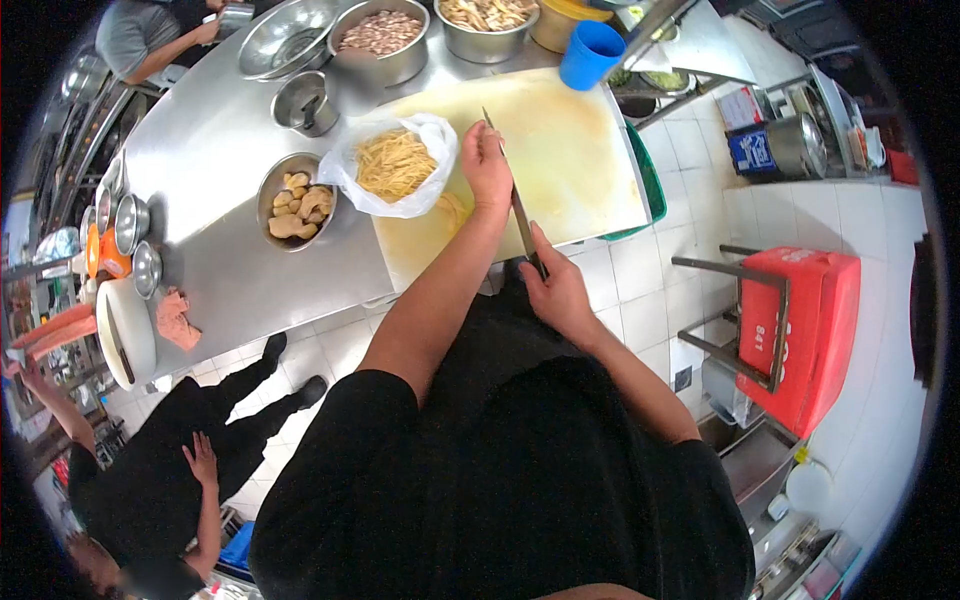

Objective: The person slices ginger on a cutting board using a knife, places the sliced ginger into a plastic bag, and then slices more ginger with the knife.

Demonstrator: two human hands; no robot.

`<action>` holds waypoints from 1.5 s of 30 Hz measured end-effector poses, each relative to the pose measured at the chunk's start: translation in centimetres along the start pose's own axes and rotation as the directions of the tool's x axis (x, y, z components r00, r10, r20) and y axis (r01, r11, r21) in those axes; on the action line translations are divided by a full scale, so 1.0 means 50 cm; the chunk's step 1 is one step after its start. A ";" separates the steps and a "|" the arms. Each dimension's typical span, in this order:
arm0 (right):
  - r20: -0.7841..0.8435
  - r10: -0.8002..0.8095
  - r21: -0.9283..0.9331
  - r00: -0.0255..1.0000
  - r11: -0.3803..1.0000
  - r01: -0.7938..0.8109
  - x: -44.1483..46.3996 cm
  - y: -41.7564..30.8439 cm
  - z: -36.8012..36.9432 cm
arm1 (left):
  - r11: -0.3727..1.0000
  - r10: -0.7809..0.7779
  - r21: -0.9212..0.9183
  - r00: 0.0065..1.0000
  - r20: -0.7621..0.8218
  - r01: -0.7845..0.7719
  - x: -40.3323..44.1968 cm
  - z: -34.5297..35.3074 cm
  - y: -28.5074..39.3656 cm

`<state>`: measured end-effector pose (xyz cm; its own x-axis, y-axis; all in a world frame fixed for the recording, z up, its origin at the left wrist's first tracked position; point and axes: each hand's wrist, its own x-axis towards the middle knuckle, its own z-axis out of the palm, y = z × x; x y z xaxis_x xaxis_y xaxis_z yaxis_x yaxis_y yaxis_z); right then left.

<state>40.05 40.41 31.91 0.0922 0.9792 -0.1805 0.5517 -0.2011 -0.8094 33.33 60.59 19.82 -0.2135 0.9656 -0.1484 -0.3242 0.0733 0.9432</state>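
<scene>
Right hand [560, 295]: grip closed around the handle of the knife [520, 208], presumably for control of the blade. Left hand [487, 168]: fingers together beside the blade near its tip, possibly to steady or clear it; whether this grip is closed on it cannot be told. The knife slants over the cutting board [575, 150]. Plastic bag [438, 135]: open upward on the board's left side, apparently for access to the yellow strips [392, 166]. Marking: red case [825, 340], "841"; other lettering illegible
</scene>
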 end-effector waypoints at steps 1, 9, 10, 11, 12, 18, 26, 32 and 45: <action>0.008 -0.002 -0.041 1.000 0.999 0.002 -0.002 -0.010 -0.013 | 0.972 -0.071 -0.226 0.997 -0.025 0.063 0.012 0.004 0.022; 0.012 0.216 0.416 0.976 0.887 -0.201 -0.016 -0.055 -0.124 | 0.586 -0.257 -0.731 0.935 0.242 0.350 0.069 -0.023 0.144; -0.006 0.205 0.456 0.979 0.872 -0.180 -0.012 -0.049 -0.134 | 0.608 -0.233 -0.725 0.945 0.227 0.324 0.074 -0.037 0.166; -0.016 0.193 0.442 0.981 0.882 -0.166 -0.006 -0.033 -0.142 | 0.627 -0.212 -0.717 0.953 0.216 0.302 0.079 -0.050 0.187; -0.012 0.223 0.479 0.975 0.857 -0.190 -0.003 -0.029 -0.148 | 0.646 -0.192 -0.709 0.959 0.210 0.285 0.083 -0.060 0.219; -0.071 0.036 0.192 0.997 0.981 -0.022 0.030 0.035 -0.162 | 0.882 0.412 0.186 0.900 0.147 -0.434 0.123 -0.229 0.291; -0.080 -0.230 -0.479 0.970 0.862 0.165 0.205 0.252 -0.222 | 0.359 0.463 0.709 0.775 0.430 -0.607 0.092 -0.325 0.265; 0.170 -0.234 -0.471 0.957 0.834 0.287 0.116 0.183 -0.223 | 0.359 0.477 0.720 0.780 0.406 -0.595 0.087 -0.330 0.272; -0.066 0.403 0.453 0.913 0.827 -0.332 -0.140 0.302 -0.163 | 0.348 0.449 0.717 0.779 0.438 -0.604 0.071 -0.322 0.282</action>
<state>54.50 30.74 25.52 0.3609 0.8148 -0.4538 0.0499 -0.5028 -0.8630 13.18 61.04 27.78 0.0916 0.8941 0.4384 0.6771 -0.3788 0.6310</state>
